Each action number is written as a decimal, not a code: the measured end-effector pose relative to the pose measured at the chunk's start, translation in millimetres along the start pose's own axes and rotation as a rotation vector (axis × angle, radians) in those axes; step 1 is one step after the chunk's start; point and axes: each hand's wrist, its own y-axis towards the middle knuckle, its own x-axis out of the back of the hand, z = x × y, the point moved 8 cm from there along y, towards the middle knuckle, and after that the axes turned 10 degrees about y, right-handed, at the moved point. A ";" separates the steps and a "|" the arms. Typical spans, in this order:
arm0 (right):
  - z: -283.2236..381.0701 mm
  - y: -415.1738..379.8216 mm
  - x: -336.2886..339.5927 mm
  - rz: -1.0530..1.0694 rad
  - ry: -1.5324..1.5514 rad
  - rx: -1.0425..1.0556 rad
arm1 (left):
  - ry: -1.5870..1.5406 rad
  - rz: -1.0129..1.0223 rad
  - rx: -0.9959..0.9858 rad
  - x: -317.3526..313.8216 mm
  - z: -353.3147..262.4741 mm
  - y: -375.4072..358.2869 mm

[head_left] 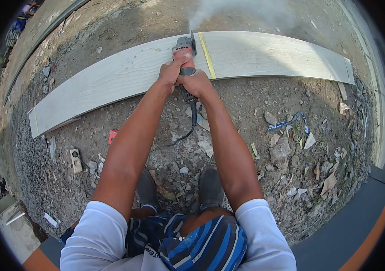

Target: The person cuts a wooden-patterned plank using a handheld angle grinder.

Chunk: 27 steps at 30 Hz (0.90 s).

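Observation:
With both hands I hold a red and black angle grinder (184, 44) over a long pale board (115, 72) with a wood-grain surface. My left hand (172, 71) is closed round the left side of its body. Further back on the right, my right hand (195, 84) is wrapped round its black rear part. The thin disc (193, 44) stands on edge at the board, just left of a yellow strip (207, 55) across it. Pale dust (233, 12) streams away from the disc's far side. A black cord (194, 118) runs from the grinder toward me.
The board lies above rough ground with stones and debris, a support piece (342, 91) showing under its right end. A socket block (75, 161) and a red object (113, 136) lie left. Right are a blue tool-like object (292, 122) and a large stone (281, 151).

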 end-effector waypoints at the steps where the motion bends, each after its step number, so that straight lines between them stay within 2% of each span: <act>1: 0.6 -0.7 0.2 0.000 0.000 -0.001 | -0.018 0.010 0.001 -1.4 -0.8 -1.7; 27: -1.4 -6.6 0.2 0.001 0.013 -0.007 | -0.038 -0.018 -0.066 -3.3 -0.6 -5.6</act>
